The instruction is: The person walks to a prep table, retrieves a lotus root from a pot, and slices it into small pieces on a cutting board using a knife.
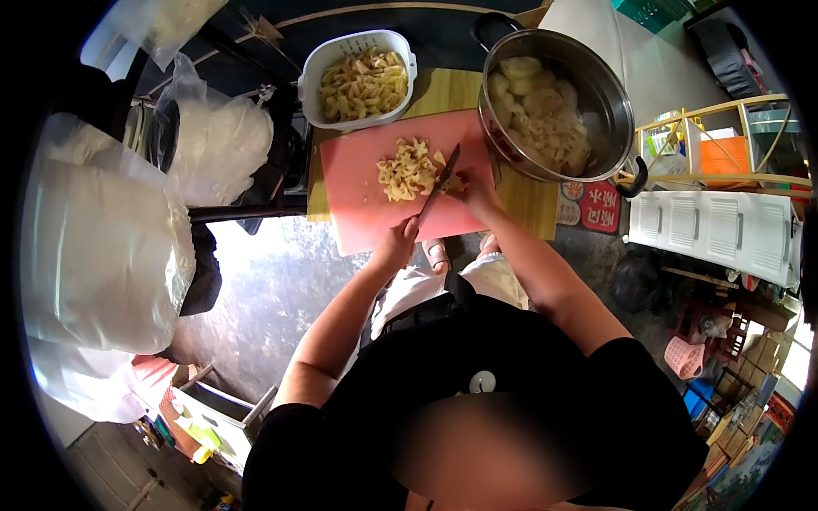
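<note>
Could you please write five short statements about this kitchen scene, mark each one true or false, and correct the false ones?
1. The left hand grips a long, dark-bladed knife. True.
2. A lid covers the large round silver metal pot. False: the pot is open, with pale food inside.
3. Small chopped pale-yellow pieces lie on the flat pink cutting board. True.
4. The right hand is inside the pot. False: it is at the cutting board, near the blade.
5. The white rectangular plastic tub holds cut yellowish food. True.
</note>
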